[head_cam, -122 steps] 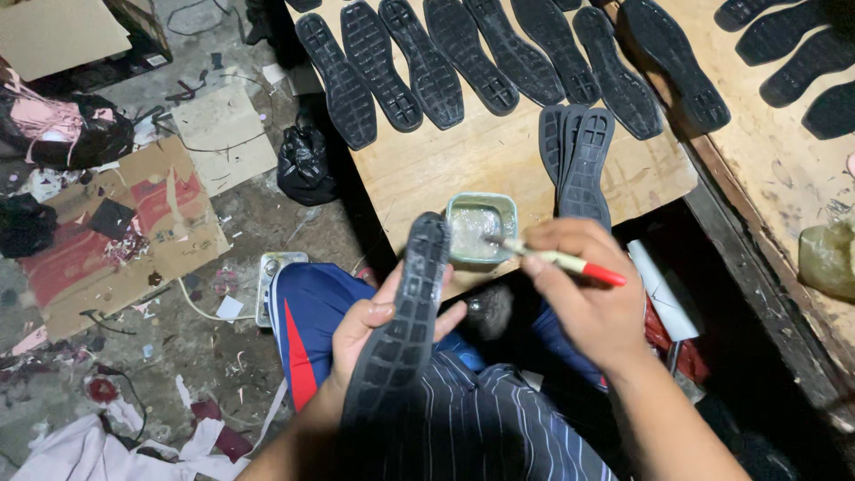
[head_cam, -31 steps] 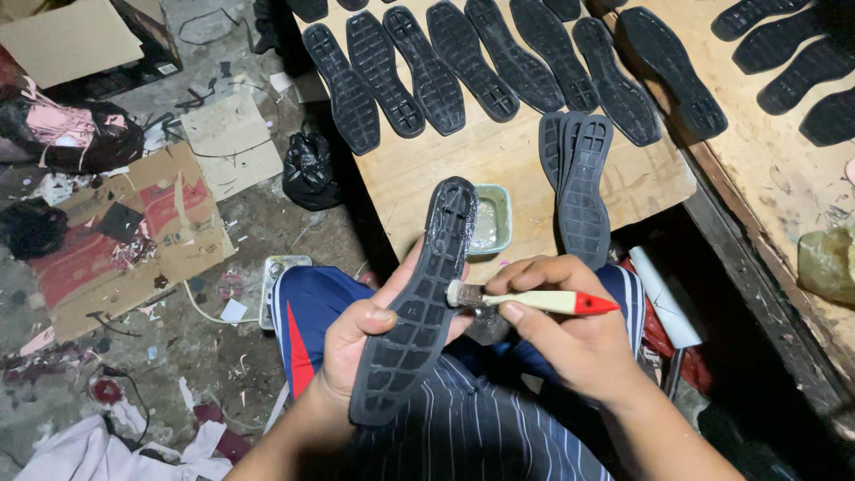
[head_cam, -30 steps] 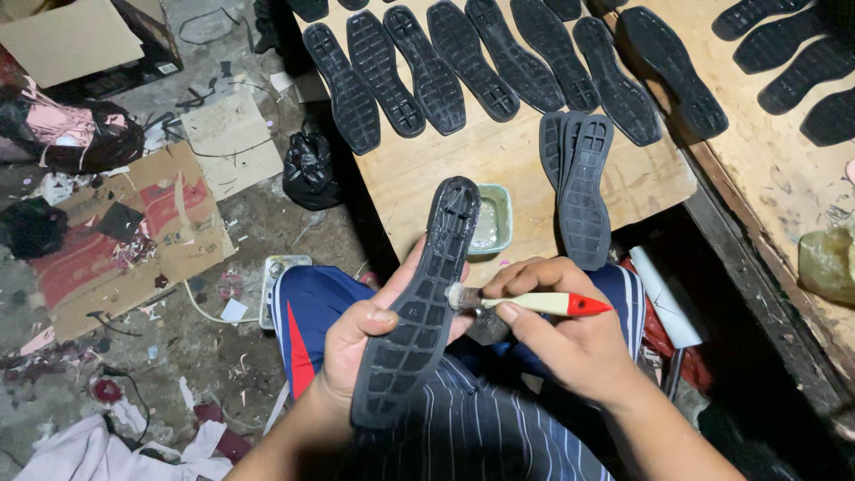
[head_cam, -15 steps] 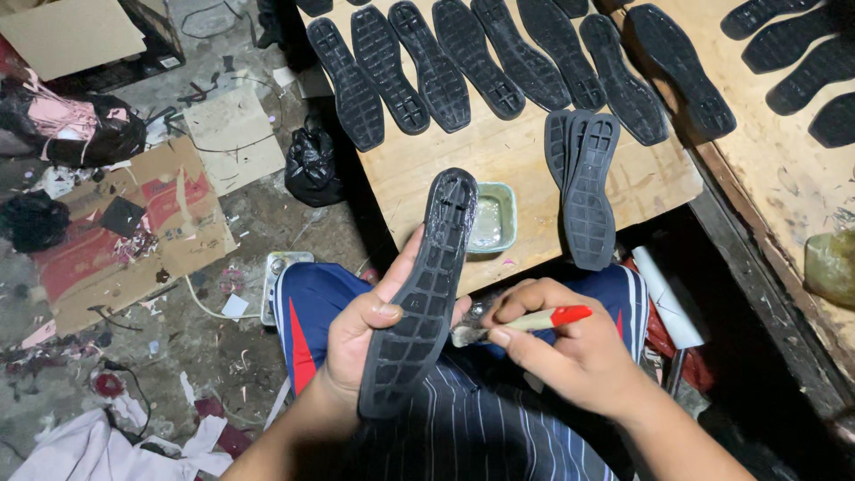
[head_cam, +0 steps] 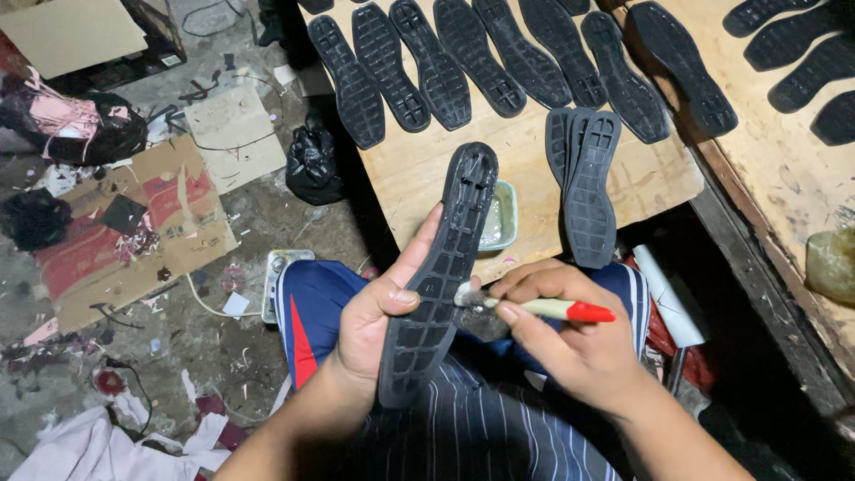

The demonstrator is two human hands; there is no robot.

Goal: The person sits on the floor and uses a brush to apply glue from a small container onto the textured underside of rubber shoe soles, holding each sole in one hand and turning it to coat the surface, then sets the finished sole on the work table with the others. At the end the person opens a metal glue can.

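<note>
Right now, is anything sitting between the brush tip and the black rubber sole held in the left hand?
Nothing visible. The red-handled brush in the right hand has its bristle tip right at the edge of the black rubber shoe sole, which the left hand grips from the side. The small greenish glue tub sits behind the sole on the wooden board.

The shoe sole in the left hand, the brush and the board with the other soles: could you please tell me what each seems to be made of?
Shoe sole: probably moulded black rubber, matte, with a gridded tread. Brush in the right hand: smooth cream handle with a red end, plastic or painted wood; I cannot tell which. Board: bare pale wood, likely plywood, with visible grain and stains.
</note>
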